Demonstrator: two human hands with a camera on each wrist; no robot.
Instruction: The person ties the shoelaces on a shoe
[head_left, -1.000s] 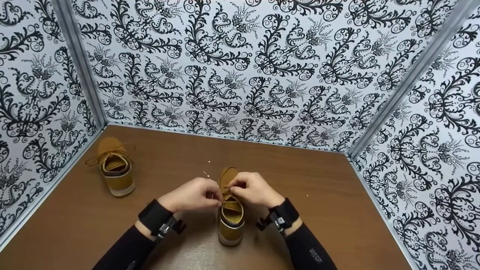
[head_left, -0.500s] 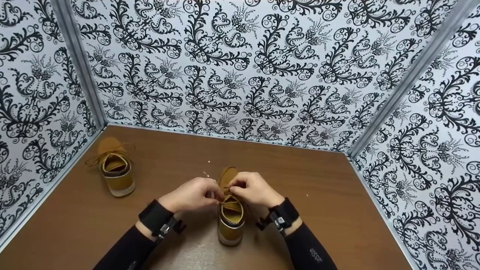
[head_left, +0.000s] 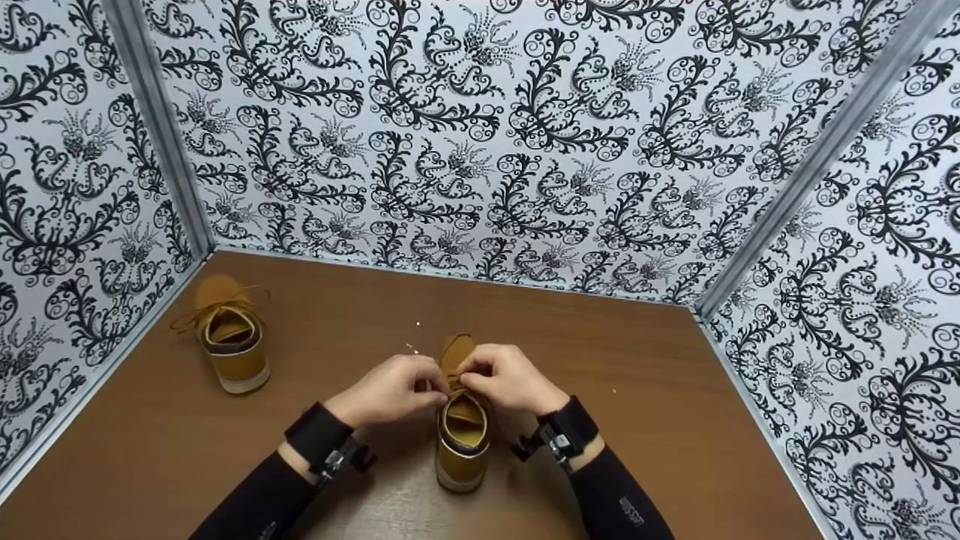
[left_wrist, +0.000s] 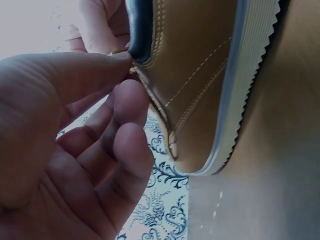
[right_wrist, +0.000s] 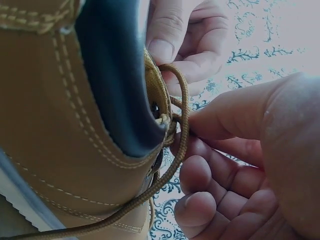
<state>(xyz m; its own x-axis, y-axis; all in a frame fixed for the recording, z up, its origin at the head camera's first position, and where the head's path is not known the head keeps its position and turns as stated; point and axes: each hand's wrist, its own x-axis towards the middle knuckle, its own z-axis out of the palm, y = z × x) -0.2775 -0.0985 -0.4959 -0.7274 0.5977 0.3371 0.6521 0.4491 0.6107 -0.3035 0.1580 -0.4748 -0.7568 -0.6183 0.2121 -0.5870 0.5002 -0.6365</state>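
A tan lace-up shoe [head_left: 461,465] with a dark padded collar stands upright in the middle of the table, toe pointing away. At its left side my left hand [head_left: 391,388] pinches the brown shoelace [right_wrist: 185,125] between thumb and forefinger by the top of the lacing. My right hand [head_left: 511,379] pinches the lace close to the eyelets from the other side. In the right wrist view one strand loops out from the left fingertips and runs down the shoe's flank. The pinched lace ends are mostly hidden behind the fingertips.
A matching tan shoe [head_left: 238,364], its lace tied in a bow, stands at the back left of the brown table [head_left: 330,304]. Patterned black-and-white panels [head_left: 450,150] wall the table at the back and sides. Small pale specks [head_left: 412,349] lie beyond the left hand.
My left hand has shifted slightly forward and right. The lace strand that crossed the shoe's opening now lies up near the lacing. My right hand stays in place.
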